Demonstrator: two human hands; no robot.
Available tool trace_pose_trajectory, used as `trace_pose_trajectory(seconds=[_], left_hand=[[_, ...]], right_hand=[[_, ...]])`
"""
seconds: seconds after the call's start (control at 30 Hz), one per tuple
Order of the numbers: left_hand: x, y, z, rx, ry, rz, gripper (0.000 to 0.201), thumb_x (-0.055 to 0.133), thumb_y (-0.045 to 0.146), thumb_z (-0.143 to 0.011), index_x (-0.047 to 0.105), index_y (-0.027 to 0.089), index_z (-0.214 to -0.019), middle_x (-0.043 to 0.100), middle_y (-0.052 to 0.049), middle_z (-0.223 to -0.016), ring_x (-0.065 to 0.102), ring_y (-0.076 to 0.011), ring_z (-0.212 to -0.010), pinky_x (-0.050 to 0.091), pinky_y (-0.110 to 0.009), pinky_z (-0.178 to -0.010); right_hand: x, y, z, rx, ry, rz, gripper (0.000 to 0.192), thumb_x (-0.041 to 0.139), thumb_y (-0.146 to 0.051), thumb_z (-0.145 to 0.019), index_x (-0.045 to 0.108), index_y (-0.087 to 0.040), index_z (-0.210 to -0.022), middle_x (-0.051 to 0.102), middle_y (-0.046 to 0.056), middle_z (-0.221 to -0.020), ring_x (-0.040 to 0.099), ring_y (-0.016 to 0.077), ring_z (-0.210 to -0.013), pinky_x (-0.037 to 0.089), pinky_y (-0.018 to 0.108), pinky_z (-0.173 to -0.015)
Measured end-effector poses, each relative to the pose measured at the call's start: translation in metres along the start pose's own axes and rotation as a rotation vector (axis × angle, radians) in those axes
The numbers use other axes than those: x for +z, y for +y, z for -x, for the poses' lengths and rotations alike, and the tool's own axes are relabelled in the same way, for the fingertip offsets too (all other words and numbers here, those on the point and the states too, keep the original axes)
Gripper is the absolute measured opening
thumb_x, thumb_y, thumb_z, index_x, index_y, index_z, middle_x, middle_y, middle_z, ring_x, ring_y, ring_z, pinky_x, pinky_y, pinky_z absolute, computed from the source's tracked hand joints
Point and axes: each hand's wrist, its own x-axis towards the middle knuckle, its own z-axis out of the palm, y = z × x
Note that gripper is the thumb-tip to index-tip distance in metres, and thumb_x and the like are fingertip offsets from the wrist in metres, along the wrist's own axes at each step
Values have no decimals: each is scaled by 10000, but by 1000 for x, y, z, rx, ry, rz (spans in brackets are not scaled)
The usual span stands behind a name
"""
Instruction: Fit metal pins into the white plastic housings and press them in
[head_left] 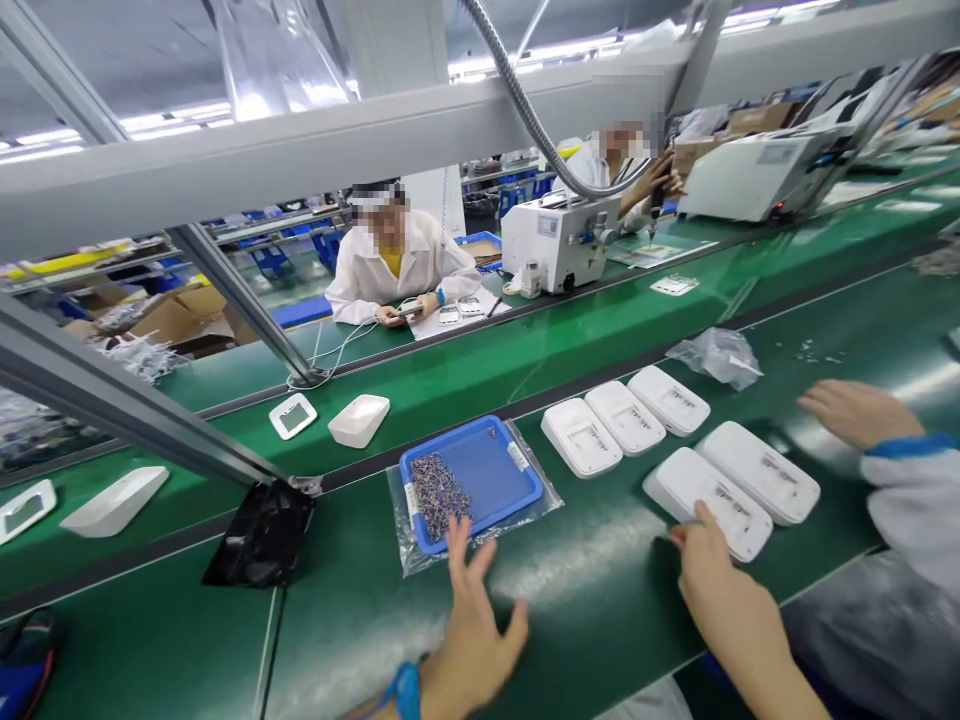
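Note:
My left hand point(480, 640), with a blue band at the wrist, is open and its fingers are spread. Its fingertips are at the near edge of a blue tray point(506, 490), where a heap of tiny parts that look like screws point(439, 495) lies at the left end. My right hand point(727, 590) is on the near end of a white plastic housing point(697, 485), index finger on top and the thumb by its left side. A second white housing point(757, 465) lies right beside it. Several similar housings point(626, 418) stand in a row behind.
Another person's hand point(862, 412) reaches in from the right. A crumpled plastic bag point(720, 357) lies behind the housings. A black bag point(262, 535) sits by the metal post at left. White shells point(360, 420) rest on the green belt, and a co-worker point(401, 260) sits across.

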Motion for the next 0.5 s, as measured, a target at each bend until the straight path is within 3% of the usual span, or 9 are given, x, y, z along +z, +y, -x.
trace_pose_trajectory(seconds=[0.1,0.17,0.3,0.4,0.5], left_hand=[[21,5,40,194,-102,8,893,591,284,-826,86,408,-1551,-11,-122,-1669,-54,-422,-1547,361,-823,-1066],[21,7,49,251,-220,19,937,611,306,-836,40,397,-1573,33,-156,-1669,-16,-454,-1537,323,-844,-1071],[6,18,43,149,-478,31,933,596,473,-919,-14,305,-1606,187,-231,-1637,109,-453,-1534,268,-788,-1156],[-3,23,35,97,-511,35,958,580,575,-922,1,243,-1609,215,-258,-1623,150,-445,-1533,248,-762,-1178],[-7,21,29,95,-533,38,818,506,534,-977,93,206,-1602,173,-252,-1640,139,-398,-1549,221,-722,-1204]], right_hand=[[-2,-11,19,-66,-56,57,345,323,-330,-1017,621,-163,-964,569,166,-1412,666,178,-545,422,318,-417],[-9,-25,30,-62,-154,-37,337,304,-322,-1024,606,-170,-1025,652,137,-1263,695,178,-623,430,287,-448],[-31,-56,48,-34,-556,-324,287,313,-291,-1020,584,-198,-1039,713,91,-1015,719,201,-719,481,280,-587],[-47,-84,60,-100,-866,-693,241,351,-284,-1022,580,-221,-1062,728,40,-960,716,166,-832,505,264,-765],[-56,-105,65,-122,-971,-842,210,407,-266,-1007,602,-212,-1061,727,27,-1003,691,134,-799,485,250,-761]])
